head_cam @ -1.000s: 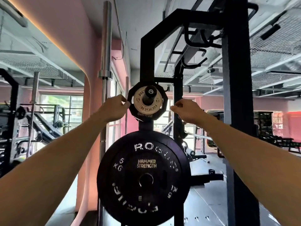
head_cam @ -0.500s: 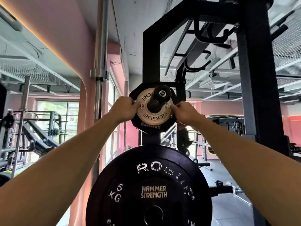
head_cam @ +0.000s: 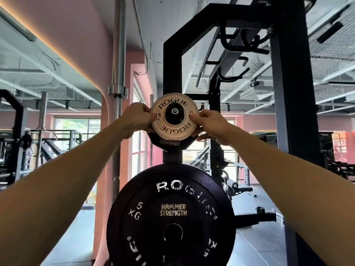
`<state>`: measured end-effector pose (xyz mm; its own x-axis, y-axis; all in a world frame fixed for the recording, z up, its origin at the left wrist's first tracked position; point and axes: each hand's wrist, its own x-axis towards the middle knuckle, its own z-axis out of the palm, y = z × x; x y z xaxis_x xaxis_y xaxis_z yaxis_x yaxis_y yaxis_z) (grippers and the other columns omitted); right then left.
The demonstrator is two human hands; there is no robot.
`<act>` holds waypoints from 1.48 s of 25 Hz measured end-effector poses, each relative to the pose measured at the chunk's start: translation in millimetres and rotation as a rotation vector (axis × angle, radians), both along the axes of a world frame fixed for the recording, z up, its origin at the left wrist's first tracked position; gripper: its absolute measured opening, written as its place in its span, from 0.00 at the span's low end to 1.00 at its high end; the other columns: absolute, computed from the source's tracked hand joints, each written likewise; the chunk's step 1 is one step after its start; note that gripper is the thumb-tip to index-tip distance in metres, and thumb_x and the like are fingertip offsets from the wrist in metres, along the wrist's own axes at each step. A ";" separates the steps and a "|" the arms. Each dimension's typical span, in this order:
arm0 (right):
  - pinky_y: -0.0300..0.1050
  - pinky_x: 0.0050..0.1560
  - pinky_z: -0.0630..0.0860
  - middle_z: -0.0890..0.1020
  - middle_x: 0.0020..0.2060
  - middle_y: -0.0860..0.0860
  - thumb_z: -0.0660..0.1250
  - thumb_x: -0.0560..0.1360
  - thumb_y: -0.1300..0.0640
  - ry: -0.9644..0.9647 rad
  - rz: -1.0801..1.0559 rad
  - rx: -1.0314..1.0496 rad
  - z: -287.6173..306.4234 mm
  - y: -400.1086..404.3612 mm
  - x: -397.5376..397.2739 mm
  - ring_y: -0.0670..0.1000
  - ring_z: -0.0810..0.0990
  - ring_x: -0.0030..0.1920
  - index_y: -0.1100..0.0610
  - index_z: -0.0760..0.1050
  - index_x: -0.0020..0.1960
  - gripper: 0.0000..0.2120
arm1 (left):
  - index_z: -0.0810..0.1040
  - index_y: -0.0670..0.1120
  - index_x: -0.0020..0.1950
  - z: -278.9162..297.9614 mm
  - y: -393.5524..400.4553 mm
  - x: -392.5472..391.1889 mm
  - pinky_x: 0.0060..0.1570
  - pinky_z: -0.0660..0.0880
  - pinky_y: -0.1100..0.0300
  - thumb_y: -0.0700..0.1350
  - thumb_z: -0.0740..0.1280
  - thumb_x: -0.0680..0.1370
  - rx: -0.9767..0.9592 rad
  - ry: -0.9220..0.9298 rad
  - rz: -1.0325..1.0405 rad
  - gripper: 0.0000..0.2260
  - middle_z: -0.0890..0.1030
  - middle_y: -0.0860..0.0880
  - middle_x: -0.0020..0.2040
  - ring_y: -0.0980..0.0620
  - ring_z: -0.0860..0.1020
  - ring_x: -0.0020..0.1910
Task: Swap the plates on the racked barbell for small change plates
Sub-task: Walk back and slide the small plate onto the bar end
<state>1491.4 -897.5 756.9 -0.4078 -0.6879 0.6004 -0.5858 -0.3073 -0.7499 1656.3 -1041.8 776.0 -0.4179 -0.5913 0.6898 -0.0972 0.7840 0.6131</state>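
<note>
Facing us square on, the small change plate (head_cam: 173,116) sits on a storage peg (head_cam: 174,111) of the rack, its pale face turned toward us and its hole threaded by the dark peg, whose capped end pokes out at the centre. That peg is the axis that matters: it runs from the rack upright (head_cam: 172,54) straight toward us, so we judge the plate can only come free by sliding along that line, toward our chest, with no sideways or downward drift until the hole is past the peg's tip. Just behind it on the same peg rides a black plate (head_cam: 170,144), showing only below the pale rim. Our left hand (head_cam: 136,119) grips the plate's left edge, fingers curled round the rim with the thumb on the face; our right hand (head_cam: 208,122) does the same at the right edge, so we are clamped on it from opposite sides at about the same height, neither hand nearer than the other. Both arms reach forward and up, nearly straight. Below, on a lower peg, hangs a large black bumper plate (head_cam: 171,214), well under our hands and out of the pull's path. To the left an upright barbell (head_cam: 118,93) stands against the pink wall, apart from everything we hold.
</note>
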 end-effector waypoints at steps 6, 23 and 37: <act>0.47 0.32 0.80 0.82 0.41 0.62 0.63 0.80 0.56 0.028 0.126 0.015 -13.4 77.3 25.9 0.57 0.81 0.37 0.64 0.70 0.55 0.11 | 0.77 0.38 0.49 -10.8 92.3 45.7 0.41 0.82 0.53 0.36 0.67 0.77 -0.048 0.041 0.089 0.02 0.82 0.39 0.43 0.44 0.83 0.38; 0.47 0.33 0.79 0.82 0.49 0.68 0.62 0.81 0.57 0.022 0.148 0.138 -81.4 344.6 35.7 0.58 0.82 0.37 0.69 0.69 0.60 0.16 | 0.75 0.46 0.41 -78.2 372.4 70.4 0.37 0.83 0.52 0.36 0.69 0.76 0.007 -0.024 0.186 0.07 0.81 0.43 0.44 0.44 0.83 0.40; 0.45 0.32 0.79 0.81 0.44 0.66 0.62 0.80 0.57 -0.053 0.028 0.206 -114.9 589.3 3.4 0.56 0.81 0.34 0.66 0.70 0.57 0.13 | 0.77 0.38 0.48 -104.9 594.2 20.8 0.24 0.77 0.65 0.35 0.67 0.76 0.080 -0.114 0.027 0.02 0.82 0.42 0.43 0.52 0.82 0.29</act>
<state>1494.8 -308.1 642.0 -0.4143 -0.8054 0.4239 -0.5371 -0.1597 -0.8283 1677.1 -447.6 671.1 -0.4742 -0.6544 0.5890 -0.1897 0.7292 0.6574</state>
